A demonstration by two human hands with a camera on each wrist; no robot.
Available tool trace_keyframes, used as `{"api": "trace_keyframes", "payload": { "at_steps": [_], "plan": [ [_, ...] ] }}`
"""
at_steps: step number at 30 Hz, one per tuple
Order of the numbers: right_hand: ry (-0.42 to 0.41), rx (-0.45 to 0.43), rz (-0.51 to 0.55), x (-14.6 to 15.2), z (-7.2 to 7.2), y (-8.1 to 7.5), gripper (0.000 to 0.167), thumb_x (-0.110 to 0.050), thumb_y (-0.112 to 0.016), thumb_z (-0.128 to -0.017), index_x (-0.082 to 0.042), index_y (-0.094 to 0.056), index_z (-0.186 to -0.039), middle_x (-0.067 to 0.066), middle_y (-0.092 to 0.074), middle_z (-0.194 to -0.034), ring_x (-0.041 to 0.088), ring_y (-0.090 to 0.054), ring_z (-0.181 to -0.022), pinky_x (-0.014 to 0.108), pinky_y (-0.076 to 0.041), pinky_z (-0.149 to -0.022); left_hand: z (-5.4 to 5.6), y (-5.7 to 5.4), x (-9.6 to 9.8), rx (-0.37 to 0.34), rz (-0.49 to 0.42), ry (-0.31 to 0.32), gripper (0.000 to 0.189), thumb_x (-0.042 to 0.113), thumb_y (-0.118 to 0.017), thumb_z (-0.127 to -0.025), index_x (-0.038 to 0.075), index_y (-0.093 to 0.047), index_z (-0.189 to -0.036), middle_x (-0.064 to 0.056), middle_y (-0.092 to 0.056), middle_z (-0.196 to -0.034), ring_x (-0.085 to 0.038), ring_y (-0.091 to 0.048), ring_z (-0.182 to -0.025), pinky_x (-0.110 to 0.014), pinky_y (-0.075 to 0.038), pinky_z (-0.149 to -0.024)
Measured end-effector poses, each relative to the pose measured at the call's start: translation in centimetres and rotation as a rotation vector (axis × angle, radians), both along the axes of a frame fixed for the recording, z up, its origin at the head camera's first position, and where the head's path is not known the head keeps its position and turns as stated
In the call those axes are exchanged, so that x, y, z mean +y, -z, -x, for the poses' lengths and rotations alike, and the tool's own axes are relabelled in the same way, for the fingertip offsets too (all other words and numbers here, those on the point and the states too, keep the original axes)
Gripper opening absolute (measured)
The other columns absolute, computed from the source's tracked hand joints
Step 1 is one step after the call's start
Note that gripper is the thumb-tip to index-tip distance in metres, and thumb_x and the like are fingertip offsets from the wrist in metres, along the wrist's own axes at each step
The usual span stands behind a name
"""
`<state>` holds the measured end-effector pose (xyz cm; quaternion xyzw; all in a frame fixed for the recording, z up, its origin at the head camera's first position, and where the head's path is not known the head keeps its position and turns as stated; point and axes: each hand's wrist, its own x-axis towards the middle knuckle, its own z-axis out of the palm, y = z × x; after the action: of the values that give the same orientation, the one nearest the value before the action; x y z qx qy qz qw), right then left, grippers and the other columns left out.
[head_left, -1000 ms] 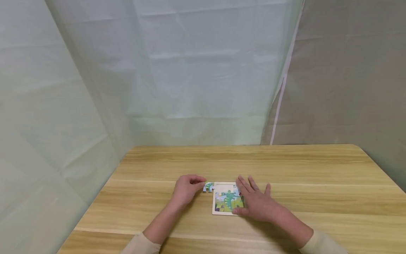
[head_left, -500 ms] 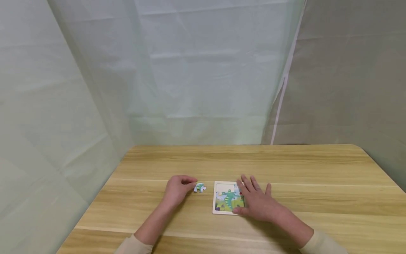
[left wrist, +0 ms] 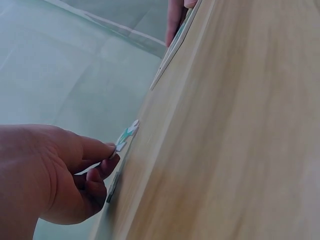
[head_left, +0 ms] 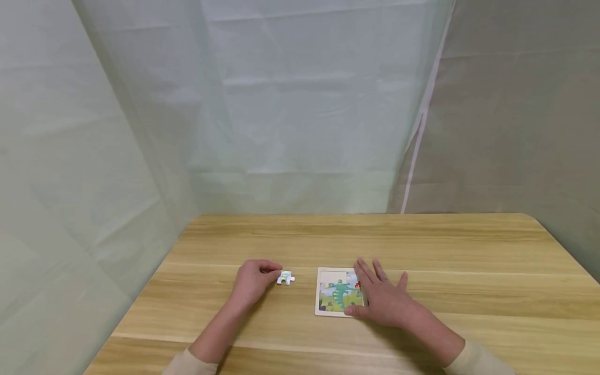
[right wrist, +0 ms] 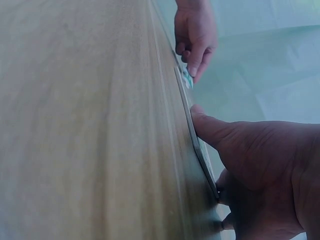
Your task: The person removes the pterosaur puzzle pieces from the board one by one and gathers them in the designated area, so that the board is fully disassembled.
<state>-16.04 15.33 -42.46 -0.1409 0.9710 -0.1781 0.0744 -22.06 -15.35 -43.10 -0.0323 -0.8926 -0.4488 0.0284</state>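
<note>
Right hand (head_left: 384,301) spread on frame (head_left: 330,314); piece (head_left: 285,278) pinched in left hand (head_left: 251,282).
Head view: right hand's fingers wide at the frame's three o'clock side, thumb on its edge near five. Frame flat on the table (head_left: 422,242); green-creature picture (head_left: 338,298), bare gap (head_left: 333,277) at eleven. Left hand narrow, holding the piece between thumb and finger, apart from the frame between nine and ten o'clock; contact with the table cannot be told. Pale sheet (head_left: 300,114) hanging beyond the table at twelve.
</note>
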Motion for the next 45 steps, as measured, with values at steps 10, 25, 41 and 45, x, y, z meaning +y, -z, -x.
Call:
{"api": "trace_keyframes", "payload": {
  "at_steps": [10,25,41,45],
  "plan": [
    [0.0,0.0,-0.012,0.0,-0.1,0.0,0.106,-0.067,-0.067,-0.085,-0.007,-0.023,-0.16,0.009,-0.017,-0.167,0.042,-0.008,-0.152,0.087,0.001,-0.095,0.1,0.0,-0.7,-0.004,0.034,0.008,0.004,0.008,-0.078,-0.086,0.008,-0.079,-0.089,-0.004,-0.074,-0.089,-0.019,-0.064,-0.089,-0.037,-0.05,-0.08],
    [0.037,-0.002,0.02,0.1,0.0,0.2,0.117,-0.068,-0.07,-0.081,0.003,-0.019,-0.158,0.019,-0.012,-0.166,0.039,-0.009,-0.152,0.084,0.002,-0.1,-0.1,-0.7,-0.2,0.004,-0.021,-0.006,0.014,0.015,-0.07,-0.093,0.006,-0.077,-0.1,-0.001,-0.068,-0.087,-0.016,-0.056,-0.077,-0.03,-0.046,-0.065],
    [0.061,-0.003,-0.015,0.1,0.1,0.2,0.12,-0.074,-0.068,-0.078,0.002,-0.021,-0.158,0.018,-0.013,-0.167,0.045,-0.008,-0.151,0.087,0.004,-0.095,-1.4,-0.4,4.6,0.004,-0.014,0.244,0.01,0.015,-0.072,-0.092,0.009,-0.075,-0.1,0.002,-0.067,-0.089,-0.014,-0.057,-0.08,-0.031,-0.048,-0.071],
    [0.062,-0.005,-0.02,0.0,0.1,0.2,0.121,-0.075,-0.067,-0.078,0.002,-0.021,-0.158,0.018,-0.012,-0.167,0.046,-0.007,-0.15,0.088,0.005,-0.092,-1.4,-0.2,5.5,0.009,-0.014,0.266,0.009,0.015,-0.072,-0.092,0.01,-0.075,-0.098,0.003,-0.065,-0.086,-0.014,-0.057,-0.078,-0.03,-0.048,-0.07]
  ]
}}
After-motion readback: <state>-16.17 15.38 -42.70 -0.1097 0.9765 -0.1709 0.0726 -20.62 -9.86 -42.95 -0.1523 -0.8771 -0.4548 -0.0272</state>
